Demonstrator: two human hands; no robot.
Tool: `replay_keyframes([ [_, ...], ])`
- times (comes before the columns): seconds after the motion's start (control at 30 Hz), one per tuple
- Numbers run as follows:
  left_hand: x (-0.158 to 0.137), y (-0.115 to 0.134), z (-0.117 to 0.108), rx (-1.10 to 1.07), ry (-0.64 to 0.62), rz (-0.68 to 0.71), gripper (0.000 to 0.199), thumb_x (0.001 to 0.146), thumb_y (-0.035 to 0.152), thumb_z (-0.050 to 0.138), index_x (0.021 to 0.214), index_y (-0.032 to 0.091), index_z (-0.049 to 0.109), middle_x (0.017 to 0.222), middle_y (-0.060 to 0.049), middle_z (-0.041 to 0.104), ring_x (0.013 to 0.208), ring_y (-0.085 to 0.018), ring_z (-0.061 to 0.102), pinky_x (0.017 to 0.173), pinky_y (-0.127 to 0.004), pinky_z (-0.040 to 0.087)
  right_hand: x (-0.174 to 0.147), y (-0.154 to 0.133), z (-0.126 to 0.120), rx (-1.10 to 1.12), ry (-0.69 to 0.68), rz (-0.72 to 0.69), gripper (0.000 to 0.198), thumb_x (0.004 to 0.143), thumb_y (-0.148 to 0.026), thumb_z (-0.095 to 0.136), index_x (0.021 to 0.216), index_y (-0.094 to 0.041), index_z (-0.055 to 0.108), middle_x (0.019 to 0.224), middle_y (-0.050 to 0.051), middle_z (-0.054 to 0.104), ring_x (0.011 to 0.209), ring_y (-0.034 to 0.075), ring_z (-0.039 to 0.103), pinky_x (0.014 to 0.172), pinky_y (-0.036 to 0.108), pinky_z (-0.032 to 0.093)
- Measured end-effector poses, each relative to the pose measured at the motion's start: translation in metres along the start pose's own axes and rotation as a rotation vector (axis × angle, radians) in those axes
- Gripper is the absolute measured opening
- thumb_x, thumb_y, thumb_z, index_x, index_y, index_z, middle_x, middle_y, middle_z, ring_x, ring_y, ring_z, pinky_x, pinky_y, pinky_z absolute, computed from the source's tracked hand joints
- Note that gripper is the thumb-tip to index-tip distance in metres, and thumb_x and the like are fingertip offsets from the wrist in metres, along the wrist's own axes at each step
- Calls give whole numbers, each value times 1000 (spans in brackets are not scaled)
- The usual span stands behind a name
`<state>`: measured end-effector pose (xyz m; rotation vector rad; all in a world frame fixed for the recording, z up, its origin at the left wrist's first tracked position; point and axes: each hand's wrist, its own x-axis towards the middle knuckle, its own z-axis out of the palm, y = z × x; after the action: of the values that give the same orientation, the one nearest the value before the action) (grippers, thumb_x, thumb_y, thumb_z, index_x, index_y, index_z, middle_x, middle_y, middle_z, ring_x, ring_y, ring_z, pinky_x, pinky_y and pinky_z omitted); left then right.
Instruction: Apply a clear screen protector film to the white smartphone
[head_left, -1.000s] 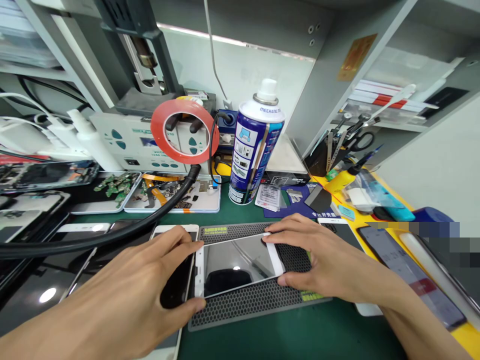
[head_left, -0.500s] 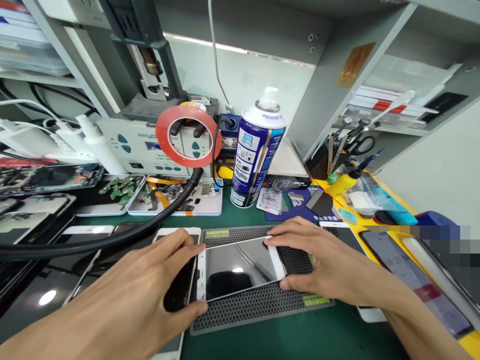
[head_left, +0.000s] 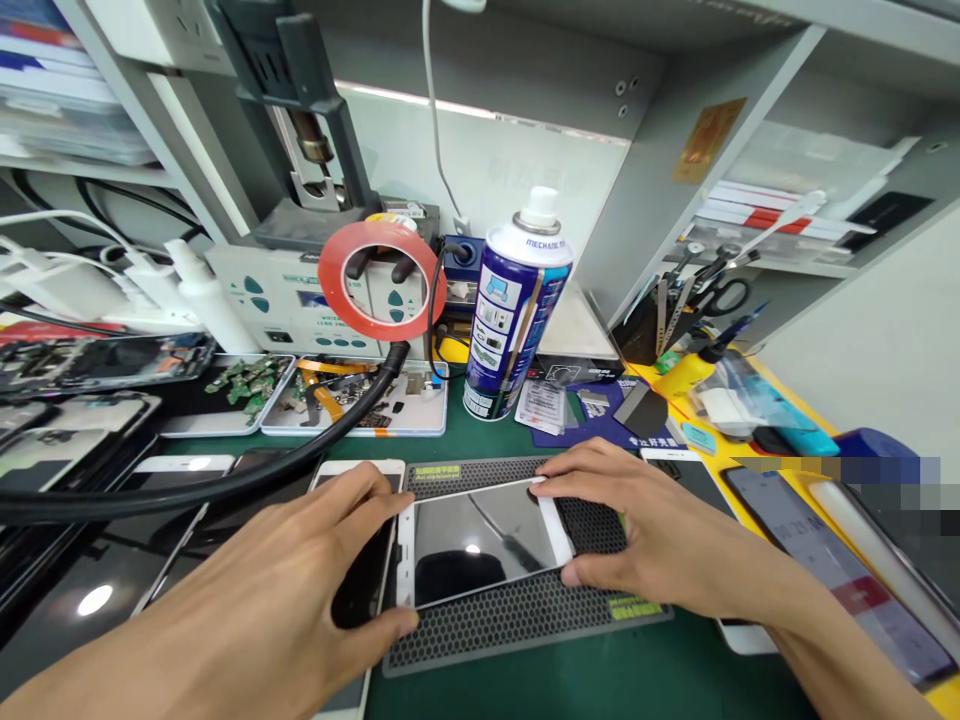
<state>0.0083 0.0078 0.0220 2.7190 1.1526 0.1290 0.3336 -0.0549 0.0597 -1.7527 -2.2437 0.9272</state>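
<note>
A white-framed smartphone (head_left: 480,545) with a dark, glossy screen lies across a black honeycomb-patterned pad (head_left: 480,635). My left hand (head_left: 315,570) grips its left end, fingertips at the far corner and thumb at the near one. At the right end, my right hand (head_left: 637,530) has its fingers on the far corner and its thumb on the near edge. Another white phone (head_left: 367,580) lies partly hidden under my left hand. Reflections of a light and a cable show in the screen.
Behind stand a blue spray can (head_left: 517,310), a roll of red tape (head_left: 330,280) and a tray of small parts (head_left: 427,410). A thick black cable (head_left: 322,450) arches over phones at left. Further phones (head_left: 832,570) lie at right, near a yellow bottle (head_left: 686,370).
The whole view has shifted slightly, so the scene sits a little lower. Both hands keep the same hold on the smartphone, which has hardly moved on the pad.
</note>
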Motion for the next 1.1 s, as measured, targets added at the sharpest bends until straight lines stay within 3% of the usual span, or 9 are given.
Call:
replay_keyframes([
  [0.43, -1, 0, -1, -23, 18, 5, 67, 79, 61, 68, 138, 32, 57, 135, -7, 62, 110, -32, 68, 86, -41, 61, 0, -2, -1, 34, -1, -18, 55, 81, -55, 74, 128, -31, 62, 141, 4, 54, 132, 27, 44, 116, 46, 29],
  [0.7, -3, -4, 4, 16, 31, -3, 69, 80, 66, 65, 139, 33, 56, 139, -9, 60, 116, -37, 65, 93, -50, 59, 0, -4, -2, 60, 3, -31, 45, 81, -50, 75, 121, -31, 65, 138, 5, 55, 130, 28, 45, 111, 45, 34],
  [0.93, -3, -4, 3, -3, 18, 1, 67, 80, 65, 65, 139, 34, 56, 138, -8, 59, 117, -35, 64, 93, -49, 59, -1, -6, -2, 36, -1, -36, 51, 79, -59, 74, 121, -33, 66, 138, 5, 54, 130, 28, 45, 115, 49, 29],
  [1.1, 0, 0, -6, -54, -67, -18, 66, 84, 63, 62, 142, 32, 52, 138, -8, 57, 114, -31, 65, 91, -42, 59, -2, -12, -3, 31, 20, -30, 37, 91, -54, 60, 120, -32, 67, 141, 7, 52, 133, 30, 45, 114, 52, 32],
])
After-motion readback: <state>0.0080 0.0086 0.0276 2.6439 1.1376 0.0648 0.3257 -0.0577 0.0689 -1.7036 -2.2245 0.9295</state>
